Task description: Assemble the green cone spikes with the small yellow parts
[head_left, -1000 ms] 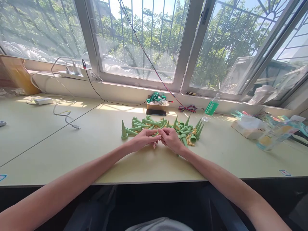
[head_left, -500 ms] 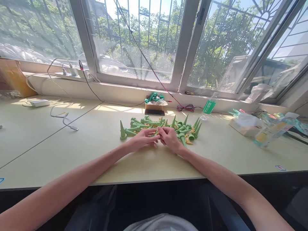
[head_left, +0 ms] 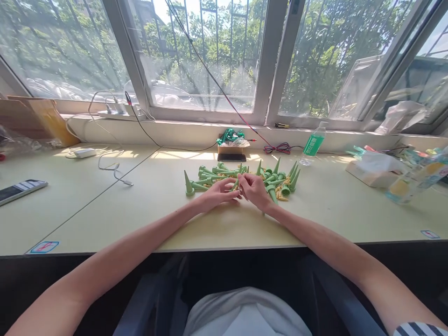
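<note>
Green spike [head_left: 235,185] in my left hand [head_left: 220,193], fingers around it, just in front of the piled green spikes [head_left: 274,177] and yellow pieces [head_left: 283,198] on the worktop [head_left: 224,228]. Right hand [head_left: 255,190] fingers narrow, pinched beside it; I can't tell on what. 1 small cardboard box [head_left: 227,150] by the window wall: green tangle [head_left: 231,136], clear wrap on top. 1 tissue box [head_left: 366,175], right side: white tissue [head_left: 375,162] sticking out. 1 bottle [head_left: 314,143], tilted in view, contents unclear.

Bright daylight, backlit through windows [head_left: 206,60] across top of frame; hazy glare on panes, sunlit streaks along far edge of table [head_left: 168,224], lower frame dark, wide-angle stretch toward sides, small central details soft
</note>
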`<state>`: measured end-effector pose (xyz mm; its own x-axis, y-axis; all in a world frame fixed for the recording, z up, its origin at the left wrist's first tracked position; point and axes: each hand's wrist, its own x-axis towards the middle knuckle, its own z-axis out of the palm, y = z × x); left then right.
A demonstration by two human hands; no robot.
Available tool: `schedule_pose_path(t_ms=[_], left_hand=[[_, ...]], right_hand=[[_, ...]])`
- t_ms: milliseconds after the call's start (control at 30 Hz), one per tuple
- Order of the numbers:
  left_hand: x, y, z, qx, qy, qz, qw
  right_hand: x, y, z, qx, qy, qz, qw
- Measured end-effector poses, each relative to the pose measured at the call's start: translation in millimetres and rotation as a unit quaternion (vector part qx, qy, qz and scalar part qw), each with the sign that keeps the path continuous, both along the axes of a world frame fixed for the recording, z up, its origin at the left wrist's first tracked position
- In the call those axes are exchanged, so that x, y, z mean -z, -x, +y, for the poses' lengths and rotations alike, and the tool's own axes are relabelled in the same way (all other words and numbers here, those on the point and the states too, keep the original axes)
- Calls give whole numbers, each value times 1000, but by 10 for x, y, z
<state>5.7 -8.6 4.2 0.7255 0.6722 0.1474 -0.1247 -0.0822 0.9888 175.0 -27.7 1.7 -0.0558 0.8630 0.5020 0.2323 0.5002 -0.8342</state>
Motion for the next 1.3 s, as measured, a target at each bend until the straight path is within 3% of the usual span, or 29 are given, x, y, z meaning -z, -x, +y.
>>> schedule_pose_path(t_ms=[167,433,700,1133,1300], left_hand=[[6,12,-5,-15,-11,-4,1000],[-1,38,-36,-37,-49,44,997],[11,41,-38,-44,-43,41,997],[16,58,-28,-44,-59,54,996],[-19,22,-24,-76,-118,58,988]], right_hand=[[29,0,-5,9,-28,-46,999],[117,22,38,-8,-27,-53,998],[175,31,72,4,-33,-65,997],[126,52,88,2,-45,-73,996],[59,36,62,23,-79,-93,992]])
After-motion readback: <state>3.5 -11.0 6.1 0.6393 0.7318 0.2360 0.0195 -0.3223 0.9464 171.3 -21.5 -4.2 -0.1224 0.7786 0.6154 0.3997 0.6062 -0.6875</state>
